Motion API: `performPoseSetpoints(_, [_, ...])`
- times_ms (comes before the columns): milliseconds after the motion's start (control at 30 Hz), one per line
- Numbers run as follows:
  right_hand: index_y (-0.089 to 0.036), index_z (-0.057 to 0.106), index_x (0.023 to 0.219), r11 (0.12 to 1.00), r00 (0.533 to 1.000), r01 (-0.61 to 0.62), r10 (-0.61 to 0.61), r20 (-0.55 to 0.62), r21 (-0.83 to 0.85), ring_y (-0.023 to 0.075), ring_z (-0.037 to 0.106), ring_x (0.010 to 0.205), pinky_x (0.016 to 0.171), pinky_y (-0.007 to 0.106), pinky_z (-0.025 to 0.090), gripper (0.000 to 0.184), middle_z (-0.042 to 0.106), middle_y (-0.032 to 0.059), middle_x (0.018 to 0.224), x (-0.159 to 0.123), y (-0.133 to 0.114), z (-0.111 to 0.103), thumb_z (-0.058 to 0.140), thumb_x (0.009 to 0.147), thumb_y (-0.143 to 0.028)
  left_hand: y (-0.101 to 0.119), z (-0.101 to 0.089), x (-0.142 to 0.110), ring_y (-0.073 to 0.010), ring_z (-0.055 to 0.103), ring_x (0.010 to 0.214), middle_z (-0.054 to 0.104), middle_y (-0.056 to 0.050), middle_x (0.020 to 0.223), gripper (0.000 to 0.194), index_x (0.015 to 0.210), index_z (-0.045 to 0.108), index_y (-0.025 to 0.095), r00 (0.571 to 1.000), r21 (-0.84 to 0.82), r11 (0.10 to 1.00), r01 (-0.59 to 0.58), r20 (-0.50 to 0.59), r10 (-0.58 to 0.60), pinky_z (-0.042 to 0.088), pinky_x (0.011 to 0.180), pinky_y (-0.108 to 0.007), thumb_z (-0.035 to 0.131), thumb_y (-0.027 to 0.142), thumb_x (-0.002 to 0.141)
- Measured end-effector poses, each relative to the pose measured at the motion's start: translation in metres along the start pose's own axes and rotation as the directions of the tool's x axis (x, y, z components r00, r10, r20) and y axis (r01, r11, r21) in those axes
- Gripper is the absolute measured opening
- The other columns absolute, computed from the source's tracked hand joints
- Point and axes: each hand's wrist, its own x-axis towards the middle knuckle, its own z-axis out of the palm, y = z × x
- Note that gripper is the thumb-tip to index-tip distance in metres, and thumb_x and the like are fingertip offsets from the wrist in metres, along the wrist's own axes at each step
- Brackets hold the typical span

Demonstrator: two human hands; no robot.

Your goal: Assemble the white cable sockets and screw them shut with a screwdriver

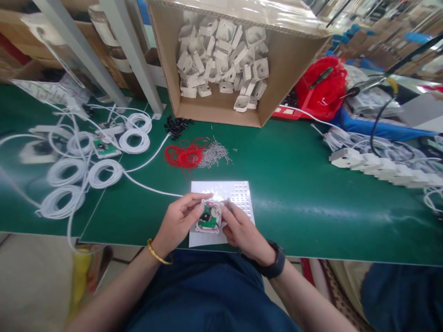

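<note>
Between my two hands is a small open white housing with a green circuit board inside. A dark round part sits on the board, and thin red line runs round the inner edge. My left hand is closed on the housing's left side, thumb on the rim. On the opposite side, my right hand pinches the right edge; some of its fingers are hidden below. Under the housing lies a white sheet with rows of small shiny stickers on its right half. A white cable leads to the housing from the left.
Beyond the sheet are red rings, a heap of screws and small black parts. A cardboard box of white housings stands behind. Coiled white cables lie left; a row of white units sits right.
</note>
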Motion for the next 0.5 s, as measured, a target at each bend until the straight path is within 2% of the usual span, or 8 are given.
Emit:
performPoseSetpoints(100, [-0.024,0.042,0.107,0.995,0.998,-0.045,0.041,0.047,0.089,0.0026,0.014,0.036,0.031,0.013,0.012,0.032,0.022,-0.0122,0.052,-0.005,-0.002,0.0,0.047,0.088,-0.05,0.001,0.005,0.002,-0.0191,0.062,0.098,0.066,-0.01,0.106,0.027,0.106,0.06,0.013,0.998,-0.039,0.999,-0.012,-0.056,0.01,0.049,0.086,-0.028,0.058,0.029,0.085])
performPoseSetpoints(200, [-0.026,0.039,0.118,0.989,0.997,-0.053,0.044,0.067,0.137,0.0022,0.014,0.037,0.031,0.013,0.012,0.038,0.025,-0.0117,0.055,-0.009,-0.006,0.0,0.049,0.088,-0.045,-0.002,0.01,0.002,-0.0187,0.063,0.094,0.067,-0.009,0.102,0.025,0.102,0.061,0.013,0.988,-0.047,0.998,-0.045,-0.149,0.037,0.05,0.086,-0.03,0.06,0.029,0.083])
performPoseSetpoints(300, [-0.023,0.042,0.117,0.988,0.998,-0.036,0.028,0.057,0.151,0.0022,0.013,0.037,0.032,0.013,0.012,0.038,0.024,-0.012,0.054,-0.011,-0.008,0.001,0.052,0.086,-0.043,-0.005,0.013,0.002,-0.0193,0.064,0.092,0.067,-0.009,0.102,0.025,0.099,0.062,0.013,0.975,-0.05,0.997,-0.054,-0.22,0.042,0.051,0.084,-0.031,0.059,0.033,0.084])
performPoseSetpoints(400, [-0.021,0.045,0.111,0.984,0.998,-0.04,0.03,0.061,0.173,0.0021,0.013,0.037,0.032,0.014,0.011,0.036,0.022,-0.0126,0.052,-0.011,-0.009,0.001,0.056,0.084,-0.041,-0.009,0.011,0.002,-0.021,0.063,0.094,0.066,-0.01,0.108,0.029,0.102,0.062,0.014,0.974,-0.057,0.998,-0.035,-0.226,0.021,0.051,0.082,-0.033,0.052,0.038,0.087])
performPoseSetpoints(500, [-0.023,0.044,0.112,0.975,0.997,-0.06,0.049,0.058,0.212,0.0014,0.013,0.037,0.032,0.013,0.011,0.036,0.029,-0.0122,0.054,-0.011,-0.008,0.002,0.058,0.082,-0.04,-0.011,0.008,-0.001,-0.0231,0.06,0.102,0.061,-0.011,0.119,0.036,0.114,0.059,0.016,0.985,-0.064,0.997,-0.038,-0.17,0.026,0.049,0.089,-0.035,0.046,0.039,0.091])
